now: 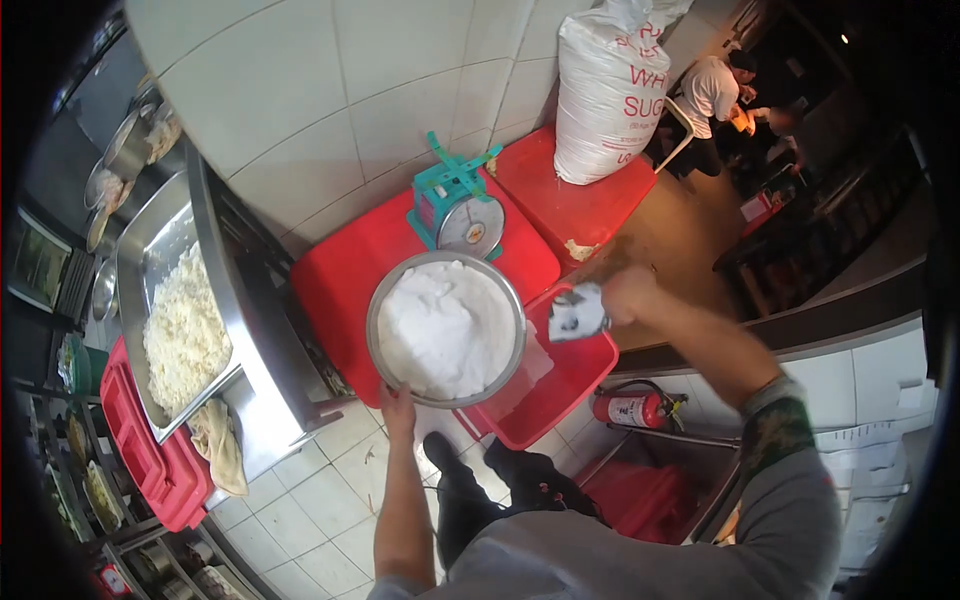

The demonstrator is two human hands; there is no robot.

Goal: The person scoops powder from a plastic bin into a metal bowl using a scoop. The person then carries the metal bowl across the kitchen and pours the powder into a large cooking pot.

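Note:
A round metal bowl [376, 345] heaped with white granular stuff [440, 325] is in the middle of the view. My left hand [397, 405] grips its near rim, with the thumb at the edge. To the right of the bowl, my right hand [632, 296] is closed on a small grey-white scoop [580, 312], whose inside is partly blurred. Below the scoop is an open red bin [590, 375] with some white stuff inside; the bowl hides part of it. Just behind the bowl stands a teal dial scale [455, 210] on a red lid [340, 265].
A white sack printed with sugar lettering [610, 100] stands on another red lid [540, 185]. At left, a steel tray [225, 310] holds cooked rice [185, 325], with a cloth [217, 445] at its corner. A fire extinguisher [630, 409] is at right. A person [712, 90] sits far off.

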